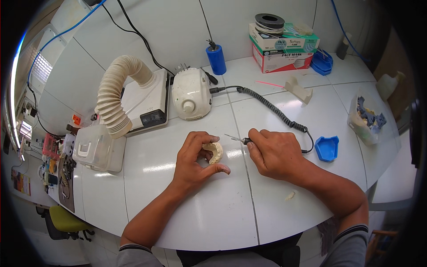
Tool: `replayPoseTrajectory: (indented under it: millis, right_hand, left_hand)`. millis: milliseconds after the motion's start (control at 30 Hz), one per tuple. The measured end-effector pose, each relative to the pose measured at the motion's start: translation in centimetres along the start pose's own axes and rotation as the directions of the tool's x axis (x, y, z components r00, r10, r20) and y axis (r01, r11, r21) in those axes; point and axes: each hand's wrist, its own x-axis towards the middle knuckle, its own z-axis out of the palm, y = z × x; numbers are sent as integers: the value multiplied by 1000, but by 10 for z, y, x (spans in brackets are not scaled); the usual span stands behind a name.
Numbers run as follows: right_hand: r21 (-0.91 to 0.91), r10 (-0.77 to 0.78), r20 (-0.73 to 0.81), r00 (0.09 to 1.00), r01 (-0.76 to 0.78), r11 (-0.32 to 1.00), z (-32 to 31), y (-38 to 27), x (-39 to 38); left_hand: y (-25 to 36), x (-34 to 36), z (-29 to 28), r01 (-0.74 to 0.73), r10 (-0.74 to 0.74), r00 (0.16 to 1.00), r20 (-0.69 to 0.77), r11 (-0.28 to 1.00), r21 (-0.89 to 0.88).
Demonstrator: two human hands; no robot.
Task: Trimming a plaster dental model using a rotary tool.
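Observation:
My left hand (192, 156) is closed around a cream-coloured dental cast (216, 153), a horseshoe-shaped model with teeth along its curve. The thumb stretches out below the cast, with pale dust on its tip. A little to the right, my right hand (278, 153) grips a rotary handpiece (245, 141), its thin metal bit pointing left toward the cast without touching it. Most of the handpiece's body is hidden in the fist. From behind that hand a black coiled cord (278, 111) runs back to a white control box (192, 94) with a round knob.
A ribbed suction hose (111, 93) and clear lidded box (100, 149) stand left. Near my right hand are a blue mould (327, 148) and a pale scrap (290, 196). Behind are a blue cylinder (216, 60) and stacked boxes (282, 60); a tub of pieces (365, 120) stands right.

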Motion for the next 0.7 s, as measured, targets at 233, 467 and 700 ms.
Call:
replayPoseTrajectory:
  millis: [233, 467, 700]
  right_hand:
    - [-6, -11, -8, 1000, 11, 1000, -1, 0, 1]
    - [-2, -12, -5, 1000, 12, 1000, -1, -1, 1]
    - [-8, -17, -11, 1000, 17, 1000, -1, 0, 1]
  left_hand:
    - [0, 0, 0, 48, -48, 999, 4, 994, -93]
    - [-1, 1, -1, 38, -33, 999, 40, 991, -126]
    - [-1, 1, -2, 61, -51, 996, 68, 987, -149]
